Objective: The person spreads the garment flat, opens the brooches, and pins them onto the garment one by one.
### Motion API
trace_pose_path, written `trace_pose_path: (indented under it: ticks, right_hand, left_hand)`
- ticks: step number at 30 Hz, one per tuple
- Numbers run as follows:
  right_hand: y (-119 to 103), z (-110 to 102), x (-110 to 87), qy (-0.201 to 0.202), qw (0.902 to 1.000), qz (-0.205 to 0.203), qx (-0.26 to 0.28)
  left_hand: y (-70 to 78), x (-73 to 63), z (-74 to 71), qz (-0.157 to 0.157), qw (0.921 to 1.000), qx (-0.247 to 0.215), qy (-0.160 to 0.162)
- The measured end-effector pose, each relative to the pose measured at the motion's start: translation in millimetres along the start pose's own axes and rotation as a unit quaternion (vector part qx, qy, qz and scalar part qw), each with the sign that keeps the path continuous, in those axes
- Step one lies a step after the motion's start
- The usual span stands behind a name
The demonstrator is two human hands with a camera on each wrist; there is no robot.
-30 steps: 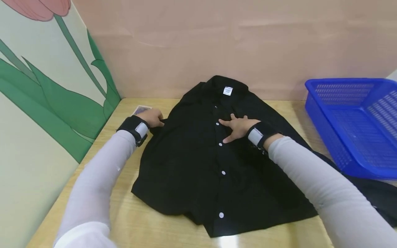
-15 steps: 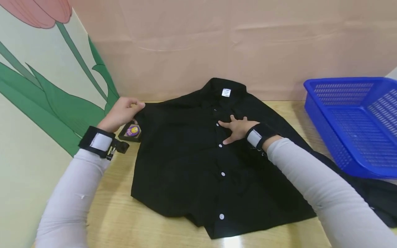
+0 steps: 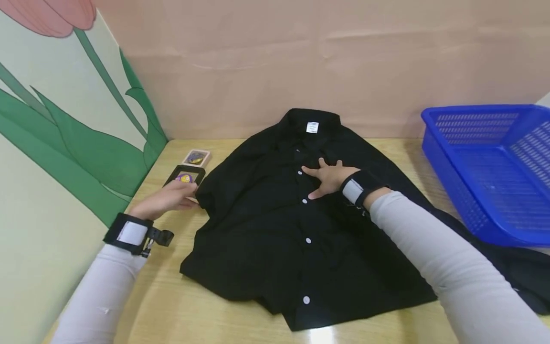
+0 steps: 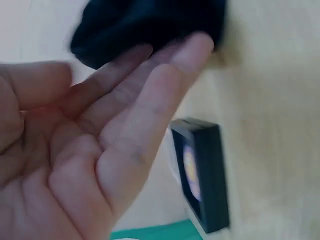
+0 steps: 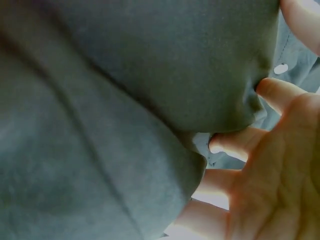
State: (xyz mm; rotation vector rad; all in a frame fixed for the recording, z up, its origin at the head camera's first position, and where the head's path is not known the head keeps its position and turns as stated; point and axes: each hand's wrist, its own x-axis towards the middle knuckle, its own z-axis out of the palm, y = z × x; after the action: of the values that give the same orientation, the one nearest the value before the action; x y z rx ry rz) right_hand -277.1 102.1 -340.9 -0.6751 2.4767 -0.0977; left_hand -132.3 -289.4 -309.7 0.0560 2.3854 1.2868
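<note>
A black button-up shirt [image 3: 253,239] lies front up, collar away from the person, with white buttons and a white neck label [image 3: 312,127]. My left hand [image 3: 167,199] is at the edge of its left-side sleeve [image 3: 210,188]. In the left wrist view the fingers [image 4: 132,117] are fairly straight, fingertips right at the dark cloth [image 4: 150,25], the thumb held apart from them. Spread over the chest beside the button row, my right hand [image 3: 330,179] rests on the shirt. The right wrist view shows its fingers [image 5: 240,140] partly overlapped by dark cloth.
Beside the left hand sits a small black-framed box [image 3: 198,172] with a yellow and purple picture, and behind it a pale-framed one [image 3: 196,158]. A blue plastic basket [image 3: 461,186] stands at the right, near the other sleeve [image 3: 511,263]. Walls border the wooden table [image 3: 185,306].
My left hand drew the left-side sleeve outward to the left, then came down towards the person, and the sleeve edge has dropped back. The small boxes are uncovered. The right hand stayed in place.
</note>
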Motion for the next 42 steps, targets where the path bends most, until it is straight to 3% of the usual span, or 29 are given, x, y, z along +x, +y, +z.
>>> trace_pose_path:
  ticks: [2, 4, 6, 8, 10, 13, 15, 18, 22, 28, 31, 36, 38, 39, 40, 42]
  right_hand:
    - [1.4, -2.0, -2.2, -0.001, 1.0, 0.002, -0.004]
    - [2.9, -4.3, -4.8, -0.001, 1.0, 0.0, -0.007]
    - [3.5, -7.0, -5.4, 0.021, 0.9997, -0.007, -0.015]
    - [0.7, -10.2, -2.2, 0.07, 0.9972, -0.007, -0.023]
    - [-3.9, -12.2, 6.8, 0.135, 0.9903, -0.008, -0.031]
    - [-14.1, -12.9, 26.3, 0.189, 0.9818, -0.006, -0.024]
    - [-18.5, -10.3, 39.7, 0.177, 0.9841, -0.013, -0.012]
    - [-20.1, -4.6, 51.6, 0.125, 0.9921, -0.013, -0.003]
    - [-13.6, 2.0, 54.9, 0.095, 0.9954, -0.001, -0.013]
    - [-9.7, -4.0, 49.4, 0.084, 0.9964, 0.005, -0.008]
    - [-9.8, -8.4, 47.9, 0.072, 0.9973, 0.006, -0.011]
    - [-7.2, -9.1, 48.8, 0.068, 0.9975, 0.013, -0.017]
    - [-7.1, -8.7, 47.7, 0.068, 0.9974, 0.019, -0.014]
    - [-7.6, -8.1, 47.3, 0.067, 0.9974, 0.022, -0.013]
    - [-8.3, -7.4, 46.7, 0.065, 0.9975, 0.024, -0.012]
    - [-11.0, -5.4, 45.5, 0.064, 0.9976, 0.025, -0.01]
  left_hand:
    - [-6.2, 1.5, 5.4, 0.014, 0.9998, 0.015, -0.001]
    - [-10.8, 6.9, 12.7, 0.038, 0.9968, 0.07, 0.001]
    - [-12.4, 14.2, 21.8, 0.058, 0.9878, 0.143, 0.02]
    - [-12.3, 21.6, 30.8, 0.076, 0.9718, 0.218, 0.049]
    - [-11.2, 28.1, 38.2, 0.082, 0.9589, 0.262, 0.072]
    - [-9.5, 34.1, 45.8, 0.09, 0.9538, 0.274, 0.083]
    - [-7.7, 36.1, 49.6, 0.094, 0.9525, 0.276, 0.089]
    - [-3.5, 37.6, 52.9, 0.096, 0.9467, 0.288, 0.109]
    - [7.8, 34.8, 49.8, 0.095, 0.9329, 0.316, 0.143]
    - [32.5, 11.6, 28.3, 0.103, 0.9104, 0.332, 0.225]
    - [47.0, -9.3, 12.9, 0.119, 0.8841, 0.351, 0.284]
    - [71.2, -46.0, -11.8, 0.166, 0.8009, 0.394, 0.419]
    - [76.9, -54.7, -16.8, 0.185, 0.7795, 0.405, 0.441]
    - [78.1, -58.5, -17.1, 0.188, 0.7778, 0.411, 0.437]
    - [78.0, -62.3, -15.7, 0.185, 0.7824, 0.419, 0.422]
    - [73.5, -70.5, -9.4, 0.164, 0.8051, 0.433, 0.371]
